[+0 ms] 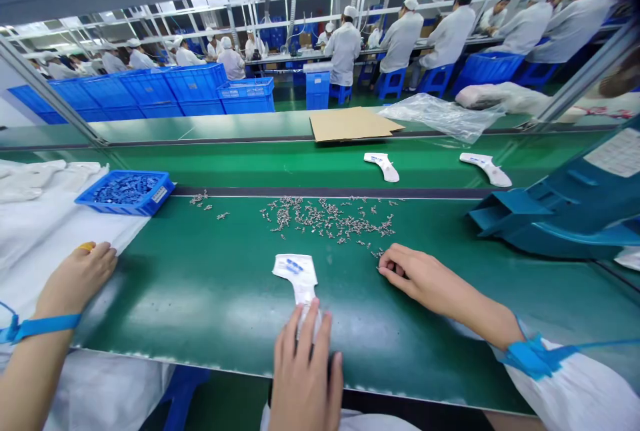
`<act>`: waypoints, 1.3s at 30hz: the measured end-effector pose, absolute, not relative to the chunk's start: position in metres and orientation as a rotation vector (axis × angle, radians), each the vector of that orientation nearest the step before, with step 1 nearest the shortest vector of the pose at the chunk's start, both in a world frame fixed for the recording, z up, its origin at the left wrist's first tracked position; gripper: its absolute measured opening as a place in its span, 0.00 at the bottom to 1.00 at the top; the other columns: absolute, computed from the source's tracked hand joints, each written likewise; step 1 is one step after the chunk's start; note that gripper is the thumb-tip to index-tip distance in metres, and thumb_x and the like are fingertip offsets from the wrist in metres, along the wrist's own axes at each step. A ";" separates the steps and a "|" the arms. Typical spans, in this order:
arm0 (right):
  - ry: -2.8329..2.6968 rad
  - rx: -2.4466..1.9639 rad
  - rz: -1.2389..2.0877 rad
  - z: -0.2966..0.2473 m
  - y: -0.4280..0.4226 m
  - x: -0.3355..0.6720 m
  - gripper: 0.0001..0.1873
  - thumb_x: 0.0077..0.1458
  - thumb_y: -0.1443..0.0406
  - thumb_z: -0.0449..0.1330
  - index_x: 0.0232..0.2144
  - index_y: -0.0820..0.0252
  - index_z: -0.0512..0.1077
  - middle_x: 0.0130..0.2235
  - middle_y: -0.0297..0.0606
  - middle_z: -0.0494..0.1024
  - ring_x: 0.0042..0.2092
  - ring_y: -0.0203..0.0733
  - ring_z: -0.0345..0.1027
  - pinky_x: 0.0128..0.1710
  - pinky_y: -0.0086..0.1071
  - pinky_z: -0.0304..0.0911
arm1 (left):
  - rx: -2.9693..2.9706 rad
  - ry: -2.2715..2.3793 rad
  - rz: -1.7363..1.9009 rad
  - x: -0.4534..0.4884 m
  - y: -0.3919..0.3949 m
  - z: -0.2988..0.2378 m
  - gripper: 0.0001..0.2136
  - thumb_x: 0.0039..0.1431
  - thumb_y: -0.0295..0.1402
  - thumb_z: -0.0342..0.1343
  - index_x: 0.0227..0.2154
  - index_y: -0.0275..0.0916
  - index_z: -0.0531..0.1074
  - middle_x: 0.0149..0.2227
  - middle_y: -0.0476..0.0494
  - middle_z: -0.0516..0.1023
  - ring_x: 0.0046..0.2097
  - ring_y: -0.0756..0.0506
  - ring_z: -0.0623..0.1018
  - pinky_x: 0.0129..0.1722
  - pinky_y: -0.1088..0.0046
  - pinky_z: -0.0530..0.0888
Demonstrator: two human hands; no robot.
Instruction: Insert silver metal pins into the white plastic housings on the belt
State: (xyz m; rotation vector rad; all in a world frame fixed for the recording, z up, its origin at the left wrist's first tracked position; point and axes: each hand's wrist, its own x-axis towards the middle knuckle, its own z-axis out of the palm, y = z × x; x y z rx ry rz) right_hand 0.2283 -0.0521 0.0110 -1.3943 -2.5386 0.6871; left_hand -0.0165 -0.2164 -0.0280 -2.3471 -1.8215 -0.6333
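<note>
My left hand [305, 368] lies palm down with its fingers stretched over the lower end of a white gun-shaped plastic shell [296, 269] with blue marks. The shell rests on the green worktop near the front edge. To the right, my right hand [415, 276] has its fingertips pinched together at the edge of a scatter of small metal screws [325, 216]; what is between the fingertips is too small to make out. A blue strap [535, 356] circles my right wrist.
At left, a co-worker's hand [77, 278] rests by white cloth and a blue tray [125, 192] of small blue parts. Two more white shells [384, 166] [487, 168] lie on the green belt behind. A teal machine [565, 201] stands at right; cardboard [353, 124] lies beyond.
</note>
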 end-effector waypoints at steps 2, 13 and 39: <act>-2.507 -1.398 0.736 0.012 -0.054 0.226 0.12 0.66 0.59 0.49 0.36 0.55 0.70 0.39 0.39 0.74 0.35 0.43 0.68 0.35 0.35 0.61 | -2.347 -1.862 -0.714 -0.001 -0.216 -0.026 0.22 0.65 0.29 0.49 0.61 0.42 0.63 0.66 0.41 0.64 0.65 0.35 0.63 0.54 0.57 0.71; -1.863 -1.164 1.932 0.027 -0.082 0.179 0.13 0.61 0.56 0.58 0.33 0.59 0.71 0.26 0.29 0.67 0.28 0.34 0.58 0.28 0.28 0.53 | -2.248 -1.834 -1.325 0.012 -0.176 0.007 0.11 0.64 0.22 0.53 0.45 0.41 0.73 0.40 0.46 0.80 0.42 0.45 0.75 0.43 0.67 0.72; -2.531 -1.221 1.216 0.037 -0.091 0.132 0.15 0.68 0.58 0.48 0.34 0.56 0.70 0.33 0.36 0.75 0.36 0.43 0.67 0.34 0.32 0.57 | -2.440 -2.080 -0.866 -0.033 -0.188 -0.018 0.19 0.66 0.34 0.53 0.58 0.40 0.65 0.58 0.42 0.74 0.62 0.39 0.68 0.58 0.56 0.70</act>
